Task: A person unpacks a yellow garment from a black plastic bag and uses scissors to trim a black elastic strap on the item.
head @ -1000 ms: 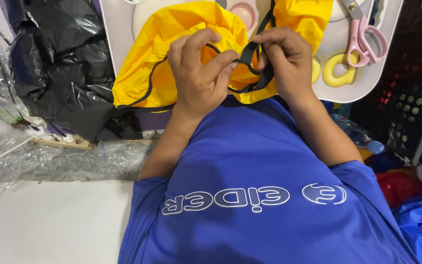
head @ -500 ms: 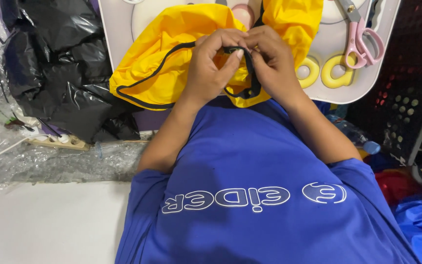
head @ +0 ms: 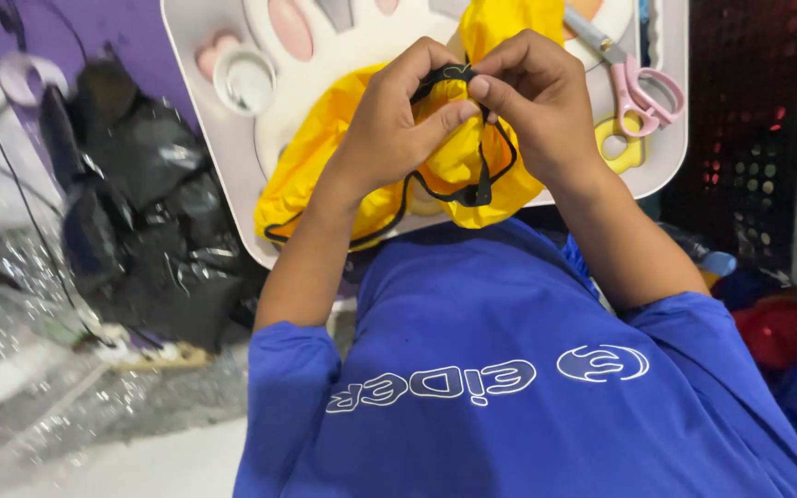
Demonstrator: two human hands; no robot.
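- Across the person's lap lies a blue printed shirt [head: 509, 387], filling the lower frame, with black plastic bags [head: 140, 240] heaped at the left and a dark perforated crate [head: 749, 120] at the right.
- Beyond the shirt, a white tray [head: 205, 166] bears the yellow fabric cover [head: 343, 148], whose long axis slants from lower left up to upper right; its black elastic cord [head: 472, 189] loops below the hands.
- The left hand [head: 389, 129] and right hand [head: 537, 101] meet, both pinching the cover's black-edged rim.
- Pink scissors [head: 638, 83] and yellow scissors [head: 620, 152] rest on the tray's right side.
- Against half a second ago, the view sits closer and the hands sit higher on the bunched cover.
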